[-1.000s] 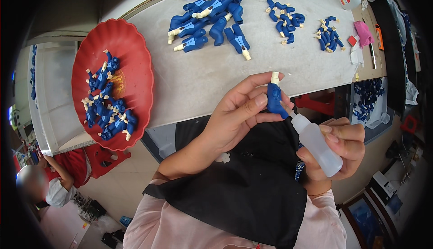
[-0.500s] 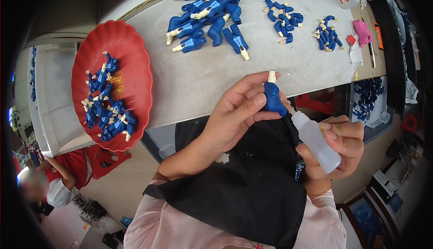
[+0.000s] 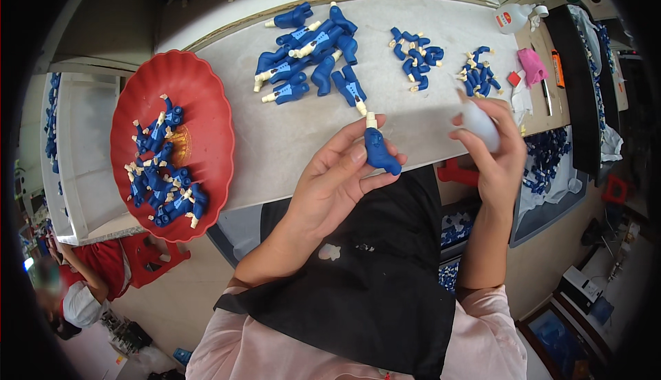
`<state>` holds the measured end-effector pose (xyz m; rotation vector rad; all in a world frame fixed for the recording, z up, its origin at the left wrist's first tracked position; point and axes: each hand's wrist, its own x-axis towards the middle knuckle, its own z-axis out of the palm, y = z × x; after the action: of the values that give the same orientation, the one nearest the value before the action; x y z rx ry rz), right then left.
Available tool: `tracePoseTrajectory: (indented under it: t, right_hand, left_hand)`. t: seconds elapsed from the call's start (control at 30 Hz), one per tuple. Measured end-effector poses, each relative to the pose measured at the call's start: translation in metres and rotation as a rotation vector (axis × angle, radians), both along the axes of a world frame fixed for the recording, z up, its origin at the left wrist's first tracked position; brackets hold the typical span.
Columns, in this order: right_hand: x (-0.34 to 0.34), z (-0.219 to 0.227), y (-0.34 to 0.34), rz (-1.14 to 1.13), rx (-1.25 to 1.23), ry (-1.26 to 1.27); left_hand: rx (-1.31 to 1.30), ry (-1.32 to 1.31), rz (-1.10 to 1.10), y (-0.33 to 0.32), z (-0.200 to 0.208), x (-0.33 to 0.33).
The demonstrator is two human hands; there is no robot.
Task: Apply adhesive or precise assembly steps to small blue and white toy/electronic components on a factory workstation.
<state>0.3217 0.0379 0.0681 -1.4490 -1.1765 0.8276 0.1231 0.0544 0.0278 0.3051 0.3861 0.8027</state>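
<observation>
Between the thumb and fingers of my left hand point(image 3: 330, 177) is a blue doll body point(image 3: 381, 151) with a cream neck peg pointing up. My right hand point(image 3: 501, 149) grips a white squeeze bottle point(image 3: 480, 127), blurred by motion, over the table to the right of the body. Farther back lies a pile of blue doll bodies point(image 3: 320, 49) with cream pegs and light-blue fronts. Two smaller heaps of blue doll arms point(image 3: 416, 56) and more blue arms point(image 3: 480, 74) with cream hands lie to its right.
A red scalloped plate point(image 3: 213, 98) at the left holds several assembled blue figures point(image 3: 162, 166). At the right back stand a clear bottle point(image 3: 511, 18), a pink cloth point(image 3: 531, 67) and an orange tool point(image 3: 558, 69). A bin of blue parts point(image 3: 547, 163) sits below the table's right edge. Another person point(image 3: 86, 297) works at lower left.
My right hand has carried the squeeze bottle up and away from the doll body, its nozzle now apart from it. My left hand has shifted left with the body. The view has tilted slightly.
</observation>
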Motion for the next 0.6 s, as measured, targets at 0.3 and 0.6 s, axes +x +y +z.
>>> tracePoseTrajectory:
  t: [0.3,0.6]
  right_hand:
    - [-0.022,-0.023,0.041,-0.220,-0.082,-0.801]
    - [-0.026,-0.017,0.030,-0.178,-0.136,-0.479]
  left_hand:
    - [0.041,-0.008,0.016,0.001,0.002,-0.001]
    - [0.052,0.024,0.024,-0.001,0.004,0.002]
